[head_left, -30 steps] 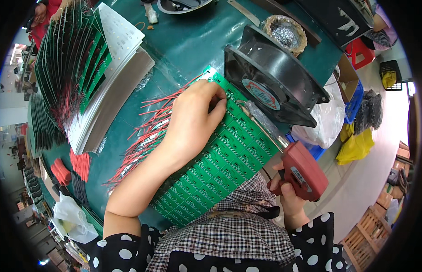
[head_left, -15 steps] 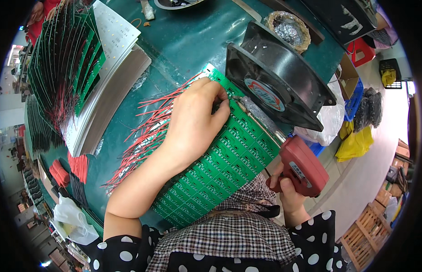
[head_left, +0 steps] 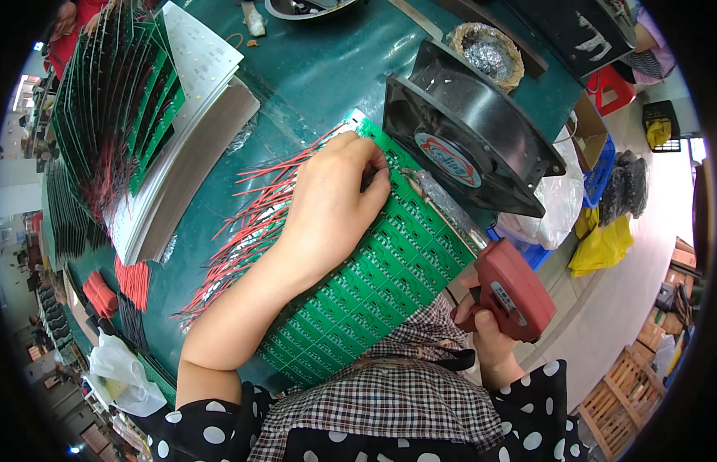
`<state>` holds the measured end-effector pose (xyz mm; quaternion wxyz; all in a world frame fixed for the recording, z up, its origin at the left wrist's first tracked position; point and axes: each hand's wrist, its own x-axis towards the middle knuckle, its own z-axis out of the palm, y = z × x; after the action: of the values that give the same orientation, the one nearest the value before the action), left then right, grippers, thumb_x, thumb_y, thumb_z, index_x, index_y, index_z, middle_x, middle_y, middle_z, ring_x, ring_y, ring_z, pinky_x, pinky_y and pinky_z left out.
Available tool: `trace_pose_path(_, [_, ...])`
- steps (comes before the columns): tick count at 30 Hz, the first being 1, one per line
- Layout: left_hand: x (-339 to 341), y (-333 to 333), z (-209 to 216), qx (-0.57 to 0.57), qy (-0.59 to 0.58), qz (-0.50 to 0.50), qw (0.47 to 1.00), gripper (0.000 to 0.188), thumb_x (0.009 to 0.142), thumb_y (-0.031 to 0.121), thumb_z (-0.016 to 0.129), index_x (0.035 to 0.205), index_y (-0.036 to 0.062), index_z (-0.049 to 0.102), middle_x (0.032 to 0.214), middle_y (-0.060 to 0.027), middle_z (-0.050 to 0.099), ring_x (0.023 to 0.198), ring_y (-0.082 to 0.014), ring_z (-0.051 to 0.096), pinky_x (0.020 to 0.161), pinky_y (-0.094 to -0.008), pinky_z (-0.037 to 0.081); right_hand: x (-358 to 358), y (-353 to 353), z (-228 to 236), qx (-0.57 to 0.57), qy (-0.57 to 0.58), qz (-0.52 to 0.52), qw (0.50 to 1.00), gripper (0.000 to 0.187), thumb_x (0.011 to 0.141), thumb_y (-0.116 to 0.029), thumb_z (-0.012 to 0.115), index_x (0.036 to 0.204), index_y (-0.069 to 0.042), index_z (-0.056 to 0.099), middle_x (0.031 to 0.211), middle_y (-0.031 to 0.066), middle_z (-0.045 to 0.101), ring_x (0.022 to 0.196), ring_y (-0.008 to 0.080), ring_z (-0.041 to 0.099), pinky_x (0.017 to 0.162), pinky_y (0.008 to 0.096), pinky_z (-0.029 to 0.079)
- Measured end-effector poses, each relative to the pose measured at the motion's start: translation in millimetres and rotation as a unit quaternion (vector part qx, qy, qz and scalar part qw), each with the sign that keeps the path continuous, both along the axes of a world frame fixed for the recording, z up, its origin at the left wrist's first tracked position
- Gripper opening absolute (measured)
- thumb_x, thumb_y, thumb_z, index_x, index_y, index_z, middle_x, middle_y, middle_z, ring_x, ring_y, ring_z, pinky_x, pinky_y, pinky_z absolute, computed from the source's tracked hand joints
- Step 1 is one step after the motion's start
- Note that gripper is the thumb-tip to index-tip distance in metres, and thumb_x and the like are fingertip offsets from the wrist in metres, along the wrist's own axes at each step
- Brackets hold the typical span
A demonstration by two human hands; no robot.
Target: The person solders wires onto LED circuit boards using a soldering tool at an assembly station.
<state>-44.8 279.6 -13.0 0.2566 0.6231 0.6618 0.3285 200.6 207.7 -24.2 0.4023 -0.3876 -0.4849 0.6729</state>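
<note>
A green circuit board panel (head_left: 374, 285), divided into many small boards, lies slanted on the table before me. Red wires (head_left: 254, 212) fan out along its left edge. My left hand (head_left: 339, 192) rests over the panel's upper part, thumb and fingers pinched together; whatever sits between the fingertips is hidden. In my right hand (head_left: 493, 339) is a red soldering gun (head_left: 514, 291), gripped by its handle at the panel's right corner. Its long barrel points up and left, reaching toward my left fingertips beside the panel's edge.
A black fan (head_left: 474, 127) stands against the panel's upper right side. Behind it sits a foil-lined round dish (head_left: 488, 55). At left, fanned circuit boards (head_left: 116, 100) lean by a thick stack of white boards (head_left: 190, 154). Bundles of red wires (head_left: 100, 294) lie below.
The soldering gun and my right hand have shifted slightly downward, and the gun's barrel has moved a little. My left hand stays almost where it was, still pinched.
</note>
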Motion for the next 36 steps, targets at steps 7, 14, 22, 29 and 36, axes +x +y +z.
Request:
trace_pose_path(7, [-1, 0, -3, 0.018, 0.027, 0.001, 0.999, 0.009, 0.072, 0.003, 0.060, 0.079, -0.0013, 0.059, 0.072, -0.0092, 0.053, 0.063, -0.0185, 0.054, 0.058, -0.0302, 0.044, -2, -4, -1, 0.021, -0.049, -0.023, 0.998, 0.060, 0.083, -0.026, 0.064, 0.128, 0.002, 0.036, 0.106, 0.0210, 0.055, 0.061, 0.0184, 0.056, 0.054, 0.0280, 0.048])
trace_pose_path(14, [2, 0, -3, 0.026, 0.035, 0.009, 0.999, 0.010, 0.072, 0.005, 0.061, 0.079, -0.0022, 0.059, 0.072, -0.0106, 0.053, 0.064, -0.0208, 0.055, 0.060, -0.0327, 0.044, -8, 6, 3, 0.045, -0.051, -0.055, 0.996, 0.054, 0.084, -0.026, 0.063, 0.122, 0.003, 0.040, 0.089, 0.0145, 0.056, 0.060, 0.0166, 0.055, 0.052, 0.0271, 0.045])
trace_pose_path(22, [4, 0, 0, 0.026, 0.044, 0.017, 0.999, 0.010, 0.072, 0.006, 0.061, 0.077, -0.0022, 0.058, 0.071, -0.0109, 0.052, 0.064, -0.0219, 0.054, 0.060, -0.0336, 0.044, -7, 7, 2, 0.018, -0.013, -0.006, 1.000, 0.035, 0.086, -0.009, 0.057, 0.118, 0.002, 0.047, 0.081, 0.0052, 0.054, 0.071, 0.0125, 0.054, 0.064, 0.0266, 0.045])
trace_pose_path(29, [4, 0, -1, 0.015, 0.030, 0.015, 0.999, 0.011, 0.073, 0.007, 0.060, 0.077, -0.0025, 0.057, 0.075, -0.0147, 0.054, 0.070, -0.0291, 0.056, 0.065, -0.0386, 0.045, -5, 4, 2, 0.043, -0.021, -0.010, 0.999, 0.042, 0.087, -0.011, 0.057, 0.124, 0.002, 0.043, 0.089, 0.0074, 0.056, 0.071, 0.0129, 0.054, 0.064, 0.0276, 0.046])
trace_pose_path(36, [4, -1, -3, 0.031, 0.056, 0.019, 0.998, 0.010, 0.072, 0.005, 0.060, 0.079, -0.0029, 0.059, 0.073, -0.0130, 0.054, 0.067, -0.0252, 0.056, 0.062, -0.0350, 0.045, 10, -19, 12, 0.016, -0.029, -0.018, 0.999, 0.048, 0.085, -0.015, 0.061, 0.126, 0.002, 0.041, 0.104, 0.0118, 0.058, 0.070, 0.0138, 0.057, 0.066, 0.0271, 0.047])
